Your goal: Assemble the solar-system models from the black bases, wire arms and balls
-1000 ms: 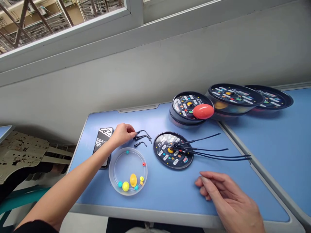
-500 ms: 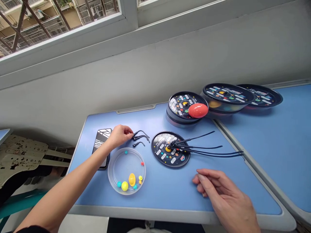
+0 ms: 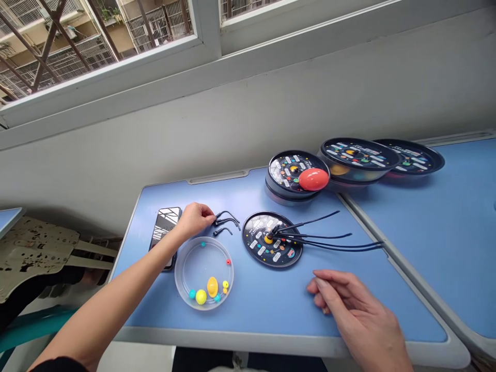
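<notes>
My left hand pinches the end of one of the short black curved rods, which lie on the desk beyond the tub. Another short curved rod lies just nearer to me. A clear round tub holds a yellow ball, an orange half-egg shape and small coloured beads. Right of it lies a black disc printed with planets, with several long black rods fanning rightward from its centre. Near the front edge rests my right hand, its thumb closed against curled fingers, nothing visible in them.
A phone lies at the left, partly behind my forearm. At the back stand planet-printed lidded tubs, a red egg-shaped piece on one. A second blue desk adjoins on the right. Wall and window lie behind.
The camera view has shifted slightly. My left hand stays at the short curved rods with little visible movement, and my right hand keeps its place and pose.
</notes>
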{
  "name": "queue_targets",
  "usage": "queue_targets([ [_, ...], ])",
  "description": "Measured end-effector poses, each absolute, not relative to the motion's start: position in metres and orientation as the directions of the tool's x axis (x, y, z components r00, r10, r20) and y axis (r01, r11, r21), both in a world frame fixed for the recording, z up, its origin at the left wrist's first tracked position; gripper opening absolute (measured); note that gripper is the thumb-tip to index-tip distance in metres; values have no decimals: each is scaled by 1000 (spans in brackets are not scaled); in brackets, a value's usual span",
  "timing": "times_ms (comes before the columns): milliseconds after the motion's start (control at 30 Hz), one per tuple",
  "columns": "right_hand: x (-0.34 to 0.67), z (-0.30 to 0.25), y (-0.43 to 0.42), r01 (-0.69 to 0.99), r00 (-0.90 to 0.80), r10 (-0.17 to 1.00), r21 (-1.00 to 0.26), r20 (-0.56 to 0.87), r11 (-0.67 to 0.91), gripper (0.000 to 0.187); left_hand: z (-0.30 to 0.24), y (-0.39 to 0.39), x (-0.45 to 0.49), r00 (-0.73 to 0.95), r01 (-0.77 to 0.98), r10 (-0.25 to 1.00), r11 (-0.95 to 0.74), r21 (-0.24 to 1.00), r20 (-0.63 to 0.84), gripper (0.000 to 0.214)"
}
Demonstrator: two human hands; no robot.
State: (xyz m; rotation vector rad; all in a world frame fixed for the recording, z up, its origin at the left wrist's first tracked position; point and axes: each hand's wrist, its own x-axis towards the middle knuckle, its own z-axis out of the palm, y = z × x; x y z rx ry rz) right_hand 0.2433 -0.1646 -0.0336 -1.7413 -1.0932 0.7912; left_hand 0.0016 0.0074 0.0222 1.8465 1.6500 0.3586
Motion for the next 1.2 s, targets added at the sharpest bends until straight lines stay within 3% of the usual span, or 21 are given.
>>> queue_targets([
  [167,242,-29,-164,291,407,912,-940,-48,-180,22,30,10,0,104,725,983,30,688,-152,19],
  [267,241,-17,-162,239,404,914,-959,-47,-155,22,45,4,8,102,484,972,139,864,-213,15],
  [333,239,-6,-160,172,368,928,-976,-59,-130,23,57,-7,19,211,291,926,247,924,-313,11],
  [400,237,6,-156,45,277,956,-993,-95,-112,30,66,-25,34,358,222,836,357,907,-417,8],
  [500,232,18,-150,-170,105,984,-977,-145,-126,43,70,-51,57,522,272,648,490,828,-555,8],
  [600,227,19,-146,-249,45,988,-959,-149,-134,31,67,-65,70,586,319,543,529,786,-602,7],
  [700,224,18,-141,-284,101,987,-954,-126,-92,25,65,-67,74,598,269,615,451,851,-515,8],
  [833,222,20,-128,-322,202,975,-946,-96,-26,24,64,-65,77,551,269,776,180,946,-305,21],
  [1033,223,19,-118,-317,262,964,-947,-44,43,30,68,-56,87,466,479,884,-208,853,-47,7],
  [1100,224,14,-123,-255,279,960,-966,-23,51,34,69,-49,88,447,485,893,-288,826,50,6],
  [1200,227,6,-132,-127,262,965,-992,-9,26,25,66,-39,88,455,508,882,-371,777,123,6],
])
